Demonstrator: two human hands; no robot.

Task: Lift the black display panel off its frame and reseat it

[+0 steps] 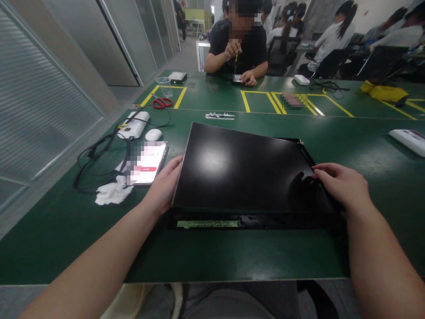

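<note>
A glossy black LCD panel [239,173] lies tilted over a black frame [285,221], its left side raised. Along the near edge of the frame shows a green circuit board strip [207,224]. My left hand [168,186] grips the panel's left edge, with the fingers partly hidden behind it. At the opposite side my right hand [343,184] pinches the right edge of the panel, thumb and forefinger close together, with the frame's rim right beside them. The right hand is mirrored in the dark screen.
Left of the panel lie a lit phone [149,164], crumpled tissue [114,190], a white case [153,135], a white power bank [134,124] with black cables, and red scissors [162,103]. Small strips [219,116] lie beyond the panel. Across the table a person [235,44] works with a screwdriver.
</note>
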